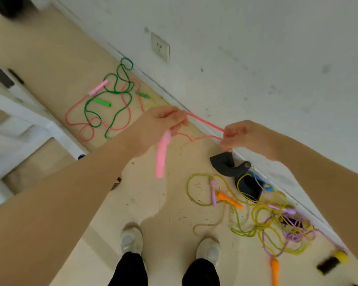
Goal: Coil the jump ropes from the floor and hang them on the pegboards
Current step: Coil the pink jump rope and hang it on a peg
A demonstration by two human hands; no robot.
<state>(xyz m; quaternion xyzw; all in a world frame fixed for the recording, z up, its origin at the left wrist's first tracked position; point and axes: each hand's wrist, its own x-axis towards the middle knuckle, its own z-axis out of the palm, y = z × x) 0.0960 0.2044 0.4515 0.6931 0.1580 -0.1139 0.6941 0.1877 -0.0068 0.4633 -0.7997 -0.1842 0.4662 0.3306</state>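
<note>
**Two hands stretch one pink rope above the floor**

Two bare hands hold a pink jump rope (205, 122) taut between them, above the beige floor (165, 203) and near the white wall (256, 58). The left hand (163, 120) has its fingers curled round the cord, and a pink handle (162, 155) hangs down from it. The right hand (235, 134) pinches two strands of the same cord where they double back (a tight fold, by the look of it).

The rest of the pink cord trails away to the far left, where it lies looped on the floor with its second pink handle (98, 87). Tangled through it there is a green jump rope (112, 93), close to the skirting.

To the near right a heap of ropes lies by the wall: yellow cords (262, 223), purple cords (291, 234) and two orange handles (229, 200). A black object (225, 164) sits just beside the wall, beyond the heap.

A wall socket (160, 48) is set low in the wall at the far side. A pair of white shoes (131, 240) stands at the near edge.
</note>
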